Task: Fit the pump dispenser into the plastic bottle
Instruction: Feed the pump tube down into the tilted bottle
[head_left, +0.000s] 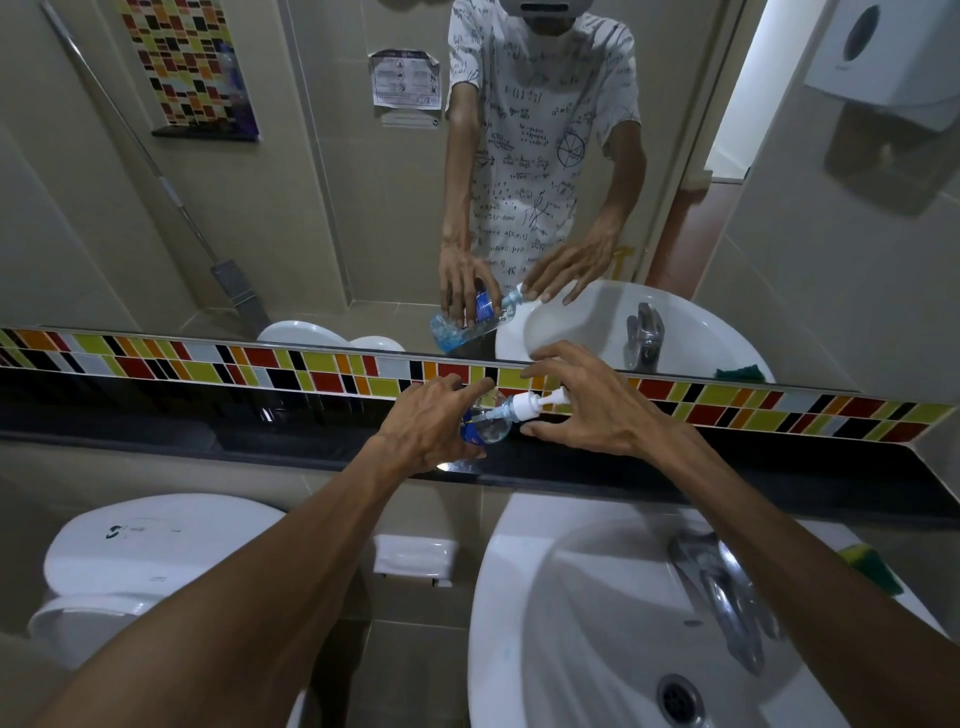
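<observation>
**Bottle tilted over the counter, pump in its neck**

One clear plastic bottle (485, 423), rounded, with a blue label, tipped well over above the black counter (779, 478). Long axis near level, neck toward the right and slightly up, base toward the left and down. Blue liquid pooled at the low end, plain in the mirror (311, 182) behind. One white pump dispenser (530, 402) seated at the neck: smooth ribbed collar, pale blue tube section below it, nozzle pointing right along the same line as the bottle.

Left hand (428, 428) wrapped over the bottle body from above, grip closed around it, forefinger stretched out toward the tile strip. Right hand (587, 410) spread wide just beside the pump head, fingers fanned above and thumb below the nozzle, grip released; cannot tell whether a fingertip touches the nozzle.

Counter glossy and dark, running the width of the wall. Behind it one band of small glazed tiles (208, 364) in red, yellow-green, orange, black and pale grey. Below, one white ceramic sink (519, 597), round-bowled, with one chrome tap (722, 587) and a metal drain (678, 699). One green-and-yellow sponge (872, 566) on the sink edge at right. One white toilet tank (156, 540), smooth-lidded, at lower left. One white paper dispenser (878, 52) high on the right wall.
</observation>
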